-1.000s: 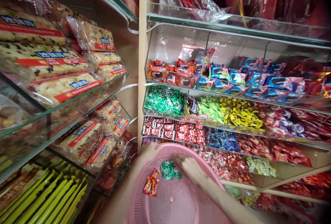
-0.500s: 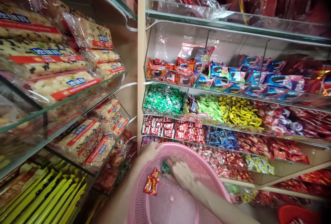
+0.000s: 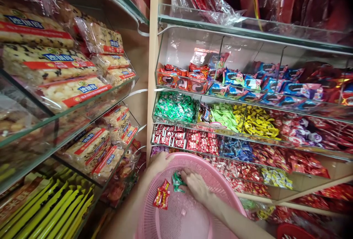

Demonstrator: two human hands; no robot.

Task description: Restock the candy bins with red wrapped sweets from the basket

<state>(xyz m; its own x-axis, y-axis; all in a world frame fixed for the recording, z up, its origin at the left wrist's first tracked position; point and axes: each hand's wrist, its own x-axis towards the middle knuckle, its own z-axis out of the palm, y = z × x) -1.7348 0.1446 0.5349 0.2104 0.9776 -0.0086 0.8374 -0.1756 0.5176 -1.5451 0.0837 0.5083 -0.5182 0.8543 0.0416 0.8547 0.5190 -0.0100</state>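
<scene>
A pink plastic basket (image 3: 220,180) with a mesh wall is in front of me. My left hand (image 3: 159,162) is closed over its upper left rim. Inside the basket, my right hand (image 3: 196,185) is beside a small pile of green-wrapped candies (image 3: 178,182), its fingers loosely bent and apart, the fingertips at the pile's right side. Just left of these, several red-and-yellow wrapped candies (image 3: 162,195) lie together on the basket's bottom. The palm side of my right hand is hidden.
Glass-fronted shelves (image 3: 248,134) of wrapped sweets run across the back, with a bin of green candies (image 3: 174,106) at their left end. Packaged puffed snack bars (image 3: 79,92) fill the left shelves, close to my left arm. A red container (image 3: 295,231) shows at lower right.
My right hand has shifted slightly right, off the green candies, so more of them shows. The left hand stays on the rim.
</scene>
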